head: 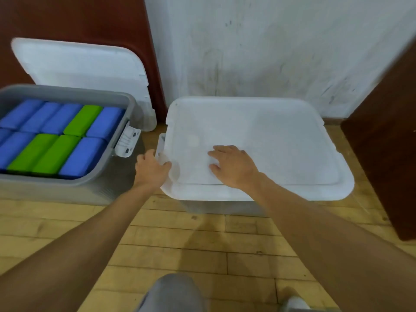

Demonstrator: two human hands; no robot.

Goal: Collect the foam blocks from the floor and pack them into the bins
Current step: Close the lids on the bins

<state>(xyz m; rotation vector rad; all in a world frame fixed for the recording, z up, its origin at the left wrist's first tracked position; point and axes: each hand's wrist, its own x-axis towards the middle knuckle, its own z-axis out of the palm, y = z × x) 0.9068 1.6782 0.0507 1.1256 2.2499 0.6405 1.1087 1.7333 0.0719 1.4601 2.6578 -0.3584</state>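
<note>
A grey bin [132, 104] at the left stands uncovered and is packed with several blue foam blocks [83, 157] and three green foam blocks [83, 120]. To its right a second bin is covered by a translucent white lid [281, 140]. My left hand [152, 168] grips the lid's left edge beside the side latch [162, 143]. My right hand [231, 166] rests flat on the lid's front left part with its fingers spread. The inside of the covered bin is hidden.
Another white lid [78, 64] leans against a dark red panel behind the grey bin. A white latch [128, 140] hangs on the grey bin's right side. Dark brown furniture [387, 143] stands at the right. Wooden floor [202, 244] lies in front.
</note>
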